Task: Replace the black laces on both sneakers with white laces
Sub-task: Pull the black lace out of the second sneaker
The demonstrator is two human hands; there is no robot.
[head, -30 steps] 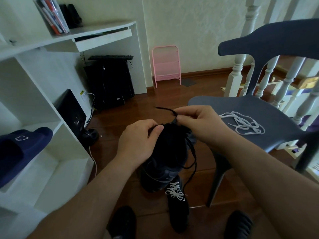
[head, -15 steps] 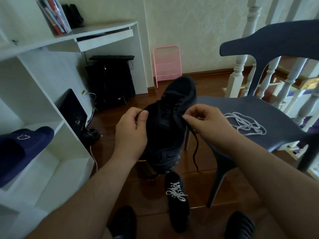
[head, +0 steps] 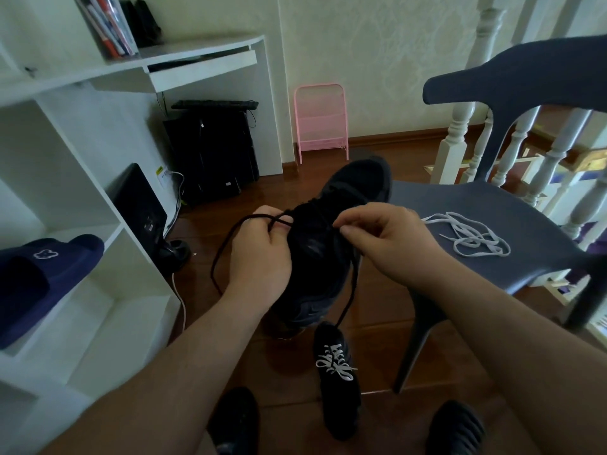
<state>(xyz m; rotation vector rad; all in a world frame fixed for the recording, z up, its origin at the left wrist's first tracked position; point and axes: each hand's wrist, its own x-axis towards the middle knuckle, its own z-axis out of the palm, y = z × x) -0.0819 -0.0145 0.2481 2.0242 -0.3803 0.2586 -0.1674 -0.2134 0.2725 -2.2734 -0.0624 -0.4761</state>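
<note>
One sneaker (head: 338,382) below the hands was white-laced; left hand (head: 259,257) and right hand (head: 387,241) both pinched the black lace (head: 348,297) on the held sneaker (head: 322,254), the white lace (head: 473,238) waiting right of them.

The left hand (head: 259,257) and right hand (head: 391,238) hide the middle of the black sneaker (head: 328,244), and the slipper (head: 39,277) is cut by the left edge.

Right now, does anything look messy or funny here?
A little. A white lace lies in a loose tangle on the blue chair seat, not in any shoe. The held sneaker has black lace ends dangling, while the sneaker on the floor already wears white laces.
</note>
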